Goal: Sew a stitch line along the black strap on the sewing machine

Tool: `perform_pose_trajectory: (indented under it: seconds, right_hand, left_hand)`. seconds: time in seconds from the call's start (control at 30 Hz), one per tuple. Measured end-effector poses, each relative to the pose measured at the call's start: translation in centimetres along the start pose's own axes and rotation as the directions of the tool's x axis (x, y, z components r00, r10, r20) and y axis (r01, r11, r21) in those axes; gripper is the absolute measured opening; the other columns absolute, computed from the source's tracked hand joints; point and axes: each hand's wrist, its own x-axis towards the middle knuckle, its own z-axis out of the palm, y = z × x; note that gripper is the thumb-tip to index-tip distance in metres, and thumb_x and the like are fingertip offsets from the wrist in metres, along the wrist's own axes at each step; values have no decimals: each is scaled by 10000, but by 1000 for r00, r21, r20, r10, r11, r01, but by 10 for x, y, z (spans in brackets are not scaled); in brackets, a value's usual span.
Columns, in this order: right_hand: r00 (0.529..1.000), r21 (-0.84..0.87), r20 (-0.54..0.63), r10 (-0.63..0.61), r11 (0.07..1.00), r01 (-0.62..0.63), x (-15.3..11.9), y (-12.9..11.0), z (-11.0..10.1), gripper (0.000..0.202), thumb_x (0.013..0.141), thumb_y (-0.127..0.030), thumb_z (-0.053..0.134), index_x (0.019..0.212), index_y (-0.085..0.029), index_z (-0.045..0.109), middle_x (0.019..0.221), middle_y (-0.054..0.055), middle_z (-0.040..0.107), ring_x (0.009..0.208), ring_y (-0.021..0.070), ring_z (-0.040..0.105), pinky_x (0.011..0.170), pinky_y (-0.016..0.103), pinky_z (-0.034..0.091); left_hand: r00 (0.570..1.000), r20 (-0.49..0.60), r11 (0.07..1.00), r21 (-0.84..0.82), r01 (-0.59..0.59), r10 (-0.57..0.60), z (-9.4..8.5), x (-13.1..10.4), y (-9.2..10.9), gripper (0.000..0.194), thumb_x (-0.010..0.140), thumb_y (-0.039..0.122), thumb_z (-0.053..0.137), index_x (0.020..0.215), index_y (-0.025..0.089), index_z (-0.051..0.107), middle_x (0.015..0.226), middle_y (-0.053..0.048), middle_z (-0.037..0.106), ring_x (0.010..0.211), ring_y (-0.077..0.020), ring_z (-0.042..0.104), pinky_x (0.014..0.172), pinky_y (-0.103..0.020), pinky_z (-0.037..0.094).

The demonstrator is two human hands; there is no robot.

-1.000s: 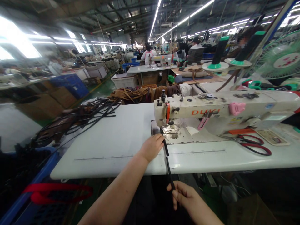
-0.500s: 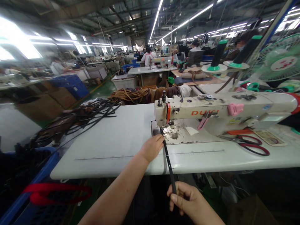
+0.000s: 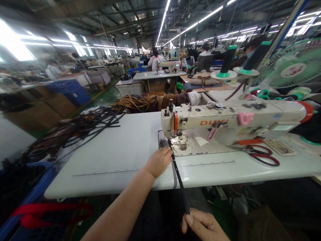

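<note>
A narrow black strap (image 3: 181,184) runs from under the needle area of the white sewing machine (image 3: 225,115) down over the table's front edge. My left hand (image 3: 159,162) lies on the table just before the needle plate, its fingers closed on the strap. Below the edge, my right hand (image 3: 200,223) pinches the strap's lower part between thumb and fingers. A small light mark shows on the strap near my left fingertips. The strap's end under the presser foot is hidden.
Red-handled scissors (image 3: 263,155) lie right on the white table (image 3: 107,150). Black straps (image 3: 100,125) are heaped at its left rear. A blue basket (image 3: 46,167) stands lower left, near a red band (image 3: 50,212). Behind are thread cones (image 3: 228,62) and a green fan (image 3: 291,68).
The light mark on the strap has moved up toward the machine. My right hand is slightly lower in view and still holds the strap. The whole view has shifted a little.
</note>
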Motion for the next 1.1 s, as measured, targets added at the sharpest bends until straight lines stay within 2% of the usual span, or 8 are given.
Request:
perform_pose_trajectory:
  seconds: [0.2,0.4,0.53,0.67,0.77,0.87,1.1]
  right_hand:
    - [1000,-35,-1,9,999,-9,6,-6,-3,654,943,-771,516,704,-208,746,703,25,581,735,201,542,793,310,427]
    - [999,-26,-17,28,999,-29,11,-5,-1,678,911,-808,522,675,-208,731,683,26,564,700,197,517,782,310,445]
    - [999,-25,-15,35,999,-36,14,-2,-1,672,910,-808,522,684,-211,730,692,30,579,710,201,529,773,310,450]
    - [999,-33,-9,34,999,-34,16,1,-2,664,910,-806,526,687,-213,727,699,31,603,720,206,546,765,310,461]
    - [1000,-34,10,26,999,-26,18,3,-3,674,904,-814,523,679,-211,719,687,27,597,707,203,549,759,309,466]
    - [999,-37,26,21,999,-20,20,5,-3,679,903,-816,519,666,-209,710,668,22,581,681,194,535,740,305,459]
    - [999,5,44,-9,1000,8,24,2,-4,654,913,-794,537,667,-206,681,681,21,609,700,196,556,761,303,463]
  left_hand:
    - [998,-31,998,49,-45,47,-1,-1,0,100,1013,182,538,1037,155,631,1145,-138,706,1082,-246,698,996,-403,587]
    - [1000,6,1000,17,-23,23,-2,0,1,126,1026,176,501,1022,175,626,1131,-129,698,1095,-249,692,1013,-428,582]
    - [999,20,999,-23,35,-34,-2,2,3,125,1014,168,514,1093,180,608,1198,-131,681,1167,-254,670,1072,-442,553]
    - [992,38,987,-102,126,-123,-1,5,4,249,992,166,535,1239,182,557,1315,-144,640,1283,-269,614,1135,-474,512]
    - [987,39,980,-119,158,-155,0,6,3,302,978,167,551,1279,179,537,1353,-149,622,1310,-279,599,1145,-481,505]
    - [990,23,987,-79,141,-140,1,6,3,277,978,171,561,1255,165,557,1332,-152,638,1278,-279,621,1131,-460,518]
    - [1000,14,1000,-4,16,-16,2,4,3,181,1007,174,541,1174,159,609,1220,-134,695,1221,-251,651,1111,-418,529]
